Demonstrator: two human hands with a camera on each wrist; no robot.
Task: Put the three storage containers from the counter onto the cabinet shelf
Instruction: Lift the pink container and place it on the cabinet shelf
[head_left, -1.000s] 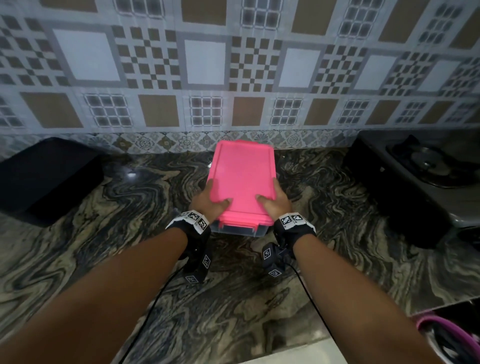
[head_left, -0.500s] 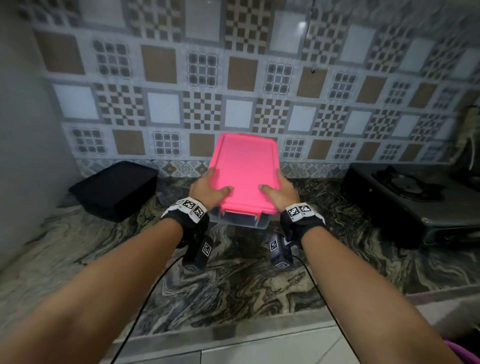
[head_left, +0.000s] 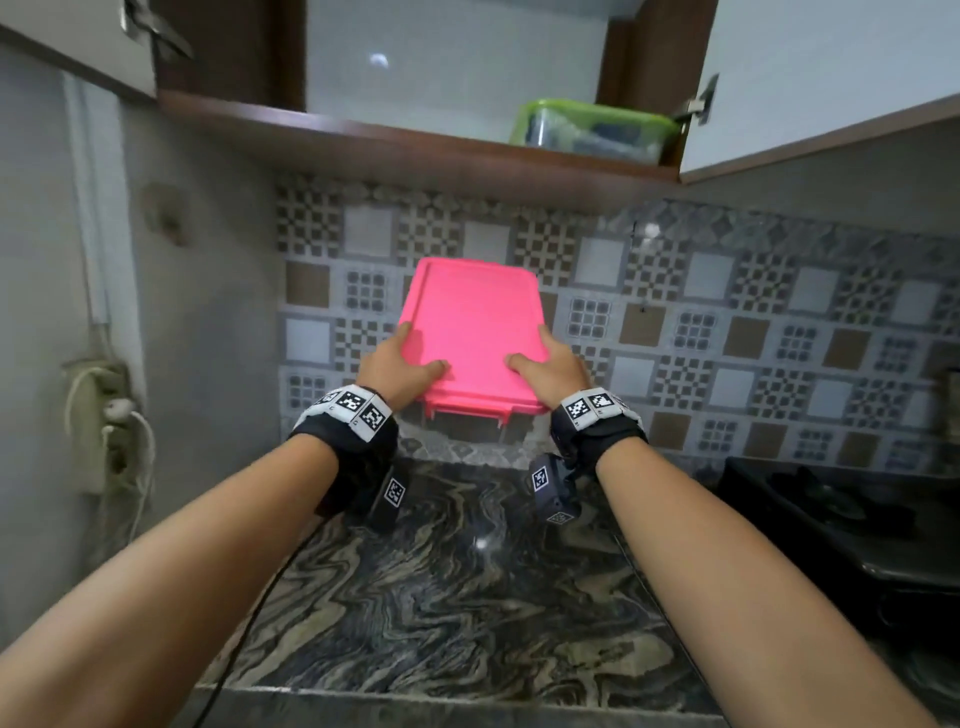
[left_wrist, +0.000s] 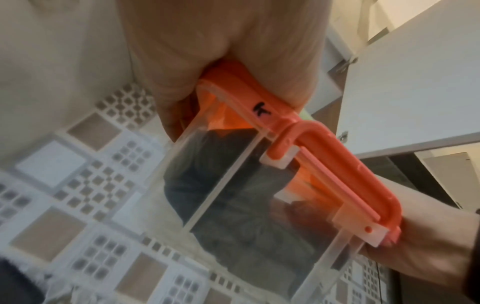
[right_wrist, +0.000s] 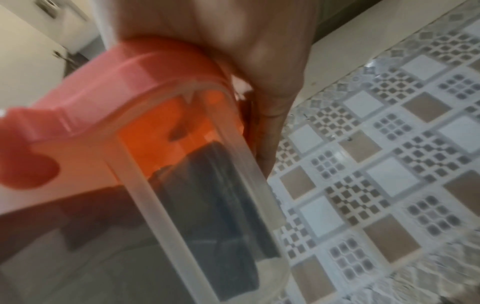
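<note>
Clear rectangular plastic container with pink lid (head_left: 475, 332) held above the marbled table (head_left: 467, 597), below the cabinet shelf (head_left: 415, 150). Left hand (head_left: 397, 366) and right hand (head_left: 550, 366) grip its near corners, fingers curled around them.

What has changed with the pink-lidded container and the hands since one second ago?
The pink-lidded container was lifted off the counter and now hangs in the air before the tiled wall, below the cabinet shelf. The view tilted up, so the shelf and a green-lidded container on it have come into sight. Unchanged: the left hand and right hand grip the same near corners, thumbs on the lid.
</note>
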